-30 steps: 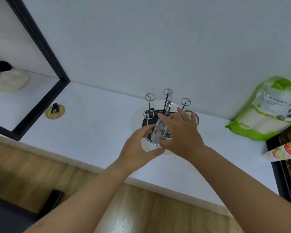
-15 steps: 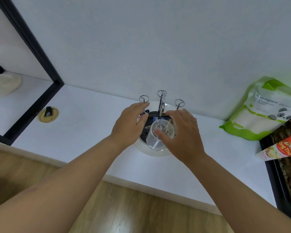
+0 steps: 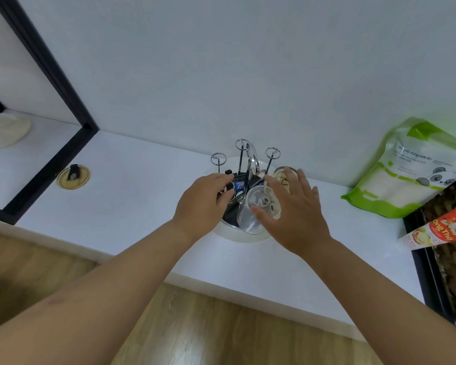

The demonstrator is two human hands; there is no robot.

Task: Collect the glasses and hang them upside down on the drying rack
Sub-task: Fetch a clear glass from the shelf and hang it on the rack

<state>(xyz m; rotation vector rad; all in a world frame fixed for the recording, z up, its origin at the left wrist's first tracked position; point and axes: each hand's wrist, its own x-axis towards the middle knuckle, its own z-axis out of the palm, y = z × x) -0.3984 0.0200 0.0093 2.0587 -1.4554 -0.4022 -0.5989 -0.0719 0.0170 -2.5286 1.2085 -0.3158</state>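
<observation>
A metal drying rack [image 3: 242, 144] with ring-topped prongs stands on a round white tray [image 3: 237, 237] at the middle of the white counter. A clear glass [image 3: 248, 219] sits upside down and tilted on a front prong. My right hand [image 3: 292, 214] hovers over it with fingers spread, its thumb lying across the glass. My left hand [image 3: 206, 198] is on the rack's left side, fingers curled down over it. A second glass [image 3: 281, 172] shows partly behind my right fingers, beside the rack.
A green and white pouch [image 3: 416, 169] leans on the wall at right. A red and white tube [image 3: 440, 230] lies on a dark wicker basket [image 3: 453, 259]. A round brass cable cap [image 3: 73, 176] and a black frame [image 3: 50, 69] are at left.
My right hand lowered the glass onto a front prong and spread its fingers. My left hand moved from under the glass to the rack's left side.
</observation>
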